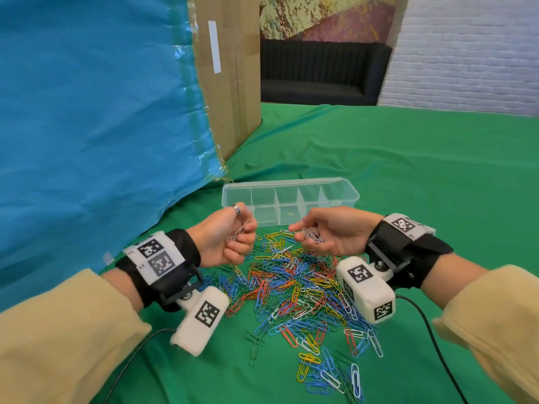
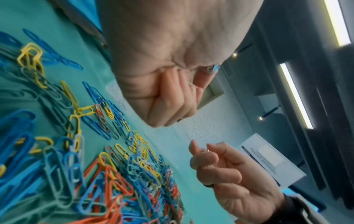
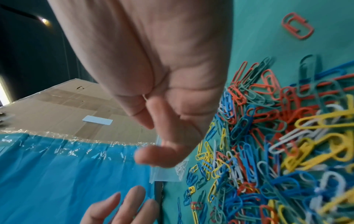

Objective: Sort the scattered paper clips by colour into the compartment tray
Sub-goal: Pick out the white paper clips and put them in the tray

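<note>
Bright, even light in the head view, soft shadows only. Wide-angle bending at the edges, far wall leaning. Both wrist views smeary with a teal cast, close-up paper clips (image 2: 21, 151) blurred, ceiling light strips (image 2: 296, 97) blown out on the left one.

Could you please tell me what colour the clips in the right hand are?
White clips, clearest in the head view.

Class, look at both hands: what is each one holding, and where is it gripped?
Left hand pinches white paper clips between thumb and fingers; right hand cups a white bunch in its palm.
</note>
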